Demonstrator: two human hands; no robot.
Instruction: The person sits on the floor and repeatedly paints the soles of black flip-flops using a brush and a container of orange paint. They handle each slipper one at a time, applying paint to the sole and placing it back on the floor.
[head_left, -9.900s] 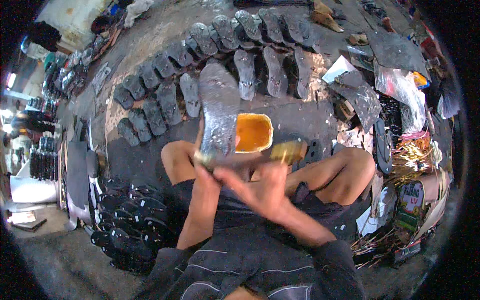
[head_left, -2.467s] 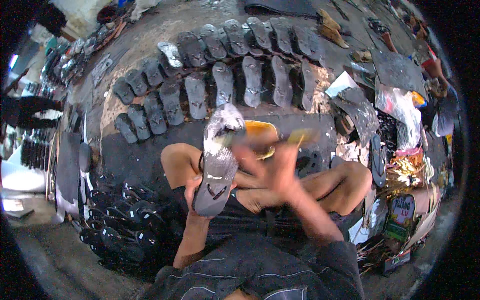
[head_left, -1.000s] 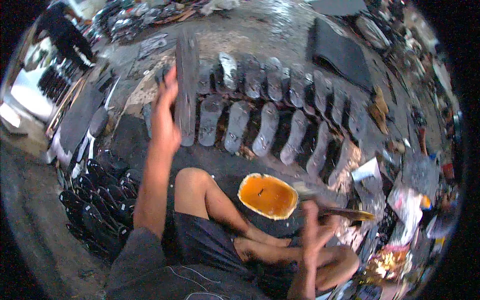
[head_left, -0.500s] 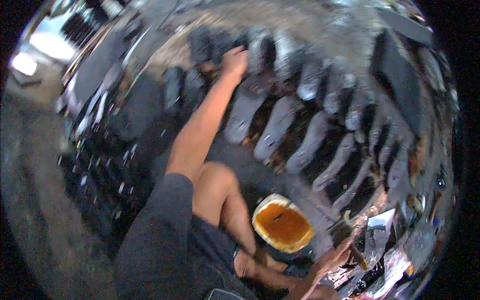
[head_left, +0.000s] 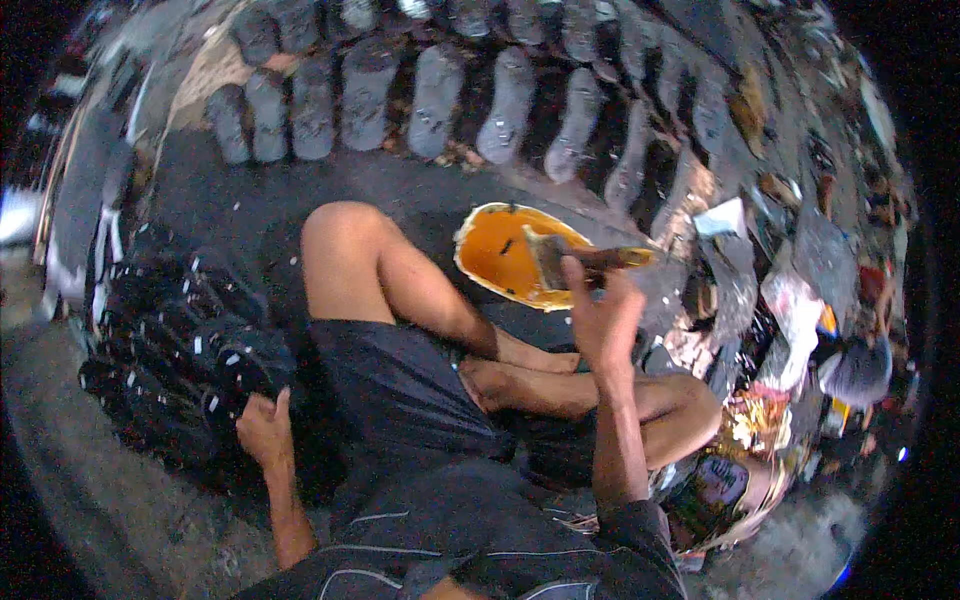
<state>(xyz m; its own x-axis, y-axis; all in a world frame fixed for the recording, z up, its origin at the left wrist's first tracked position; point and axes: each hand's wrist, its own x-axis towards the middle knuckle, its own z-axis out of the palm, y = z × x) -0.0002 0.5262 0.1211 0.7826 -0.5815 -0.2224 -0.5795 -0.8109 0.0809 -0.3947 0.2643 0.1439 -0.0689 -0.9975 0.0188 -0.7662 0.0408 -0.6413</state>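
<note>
My right hand (head_left: 610, 315) is closed round the wooden handle of a flat brush (head_left: 605, 260). The brush's bristles are over a pale oval tub (head_left: 462, 250) of amber, glue-like liquid (head_left: 490, 238), and appear to touch it. On the left, my left hand (head_left: 265, 430) has its fingers curled, thumb up, at the edge of a black footwear piece (head_left: 245, 372) in a dark pile with small white marks. What lies under those fingers is partly hidden. Grey shoe soles (head_left: 435, 105) lie in curved rows beyond the tub.
My bent legs (head_left: 350, 260) lie between the pile and the tub. Plastic bags (head_left: 795, 310), scraps and a round container (head_left: 725, 500) crowd the right side. Long dark sheets (head_left: 85, 190) lie at the far left.
My left hand has come back from the far rows of soles to the black pile. My right hand has moved up from the clutter to the tub with the brush. The view has shifted.
</note>
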